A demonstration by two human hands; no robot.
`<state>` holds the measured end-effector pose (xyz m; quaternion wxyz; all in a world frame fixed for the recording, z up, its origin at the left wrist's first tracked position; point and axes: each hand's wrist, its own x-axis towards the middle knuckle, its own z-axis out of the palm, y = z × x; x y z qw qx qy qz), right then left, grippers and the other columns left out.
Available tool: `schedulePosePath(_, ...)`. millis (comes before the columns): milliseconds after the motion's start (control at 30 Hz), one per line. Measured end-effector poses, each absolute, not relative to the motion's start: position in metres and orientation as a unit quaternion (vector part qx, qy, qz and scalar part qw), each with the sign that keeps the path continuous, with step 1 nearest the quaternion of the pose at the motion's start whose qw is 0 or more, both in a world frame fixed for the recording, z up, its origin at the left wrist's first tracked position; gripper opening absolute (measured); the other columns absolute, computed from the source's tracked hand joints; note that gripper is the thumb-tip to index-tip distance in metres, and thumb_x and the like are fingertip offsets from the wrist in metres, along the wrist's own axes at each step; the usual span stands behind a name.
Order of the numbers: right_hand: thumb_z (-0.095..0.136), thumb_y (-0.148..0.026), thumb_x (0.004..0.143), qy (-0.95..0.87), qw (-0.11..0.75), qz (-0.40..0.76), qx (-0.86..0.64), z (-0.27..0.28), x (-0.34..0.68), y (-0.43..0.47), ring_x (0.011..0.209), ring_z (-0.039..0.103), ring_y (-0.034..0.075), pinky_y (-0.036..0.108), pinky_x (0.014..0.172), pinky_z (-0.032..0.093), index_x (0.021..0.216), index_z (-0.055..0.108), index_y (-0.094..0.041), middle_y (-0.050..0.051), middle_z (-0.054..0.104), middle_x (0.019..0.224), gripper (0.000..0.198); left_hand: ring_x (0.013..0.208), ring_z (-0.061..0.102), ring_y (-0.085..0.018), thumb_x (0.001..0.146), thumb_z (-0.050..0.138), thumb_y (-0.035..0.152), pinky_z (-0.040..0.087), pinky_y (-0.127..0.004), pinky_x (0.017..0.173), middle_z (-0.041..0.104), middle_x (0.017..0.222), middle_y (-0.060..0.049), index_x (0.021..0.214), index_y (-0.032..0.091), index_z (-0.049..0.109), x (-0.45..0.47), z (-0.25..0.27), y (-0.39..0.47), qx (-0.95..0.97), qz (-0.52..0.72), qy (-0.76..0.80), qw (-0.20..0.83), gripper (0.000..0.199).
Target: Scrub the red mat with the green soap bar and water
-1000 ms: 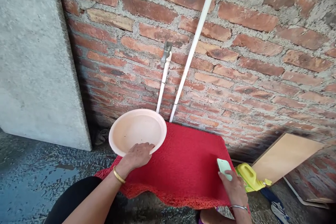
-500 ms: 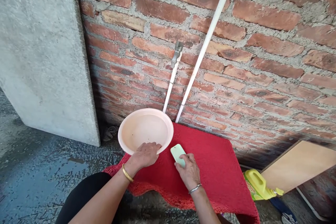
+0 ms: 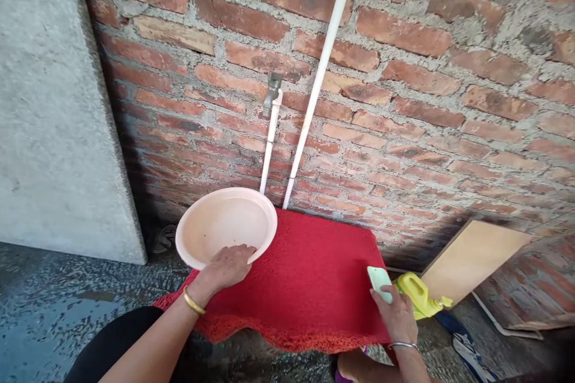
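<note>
A pale pink plastic basin [image 3: 193,221] stands at the left end of a low surface covered with a red cloth [image 3: 314,269]. My left hand [image 3: 229,266], with a gold bangle at the wrist, grips the basin's near rim, its fingers over the edge. Small dark specks show inside the basin. At the right end of the cloth, my right hand [image 3: 395,311] is closed on a pale green oblong piece [image 3: 378,280] with rounded corners and a small dark dot near one end. Its underside is hidden, so its kind is unclear.
Behind rises a brick wall [image 3: 404,131] with white pipes [image 3: 309,108] and a grey tap [image 3: 272,94]. A concrete slab [image 3: 58,102] stands left above wet floor [image 3: 67,323]. To the right are a yellow jug [image 3: 415,290], a tan board [image 3: 476,263] and a sandal [image 3: 469,350].
My right hand has moved right with the pale green piece, from beside the basin to the cloth's right end. My left hand stays on the basin's rim. The view has shifted right.
</note>
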<state>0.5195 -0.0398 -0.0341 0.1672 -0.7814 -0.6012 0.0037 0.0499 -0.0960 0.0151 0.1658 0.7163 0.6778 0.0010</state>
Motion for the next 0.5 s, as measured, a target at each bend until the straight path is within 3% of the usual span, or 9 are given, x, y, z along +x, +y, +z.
schedulePosePath(300, 0.063, -0.039, 0.085, -0.690, 0.179, 0.131, -0.689, -0.039, 0.414, -0.066, 0.094, 0.068, 0.019, 0.030, 0.084, 0.054, 0.107, 0.070, -0.031, 0.003, 0.063, 0.112, 0.024, 0.130, 0.062, -0.026, 0.095, 0.043, 0.024, 0.045, -0.043, 0.113, 0.067, 0.139, -0.011, 0.141, 0.024, 0.060, 0.046, 0.004, -0.092, 0.715, 0.018, 0.683, 0.150, 0.049)
schedulePosePath(500, 0.060, -0.042, 0.089, -0.657, 0.130, 0.117, -0.733, -0.037, 0.456, -0.058, 0.096, 0.068, 0.018, 0.029, 0.082, 0.053, 0.111, 0.070, -0.030, 0.004, 0.062, 0.114, 0.027, 0.131, 0.062, -0.025, 0.094, 0.044, 0.025, 0.044, -0.041, 0.114, 0.067, 0.140, -0.011, 0.140, 0.023, 0.062, 0.045, 0.004, -0.091, 0.718, 0.032, 0.677, 0.157, 0.050)
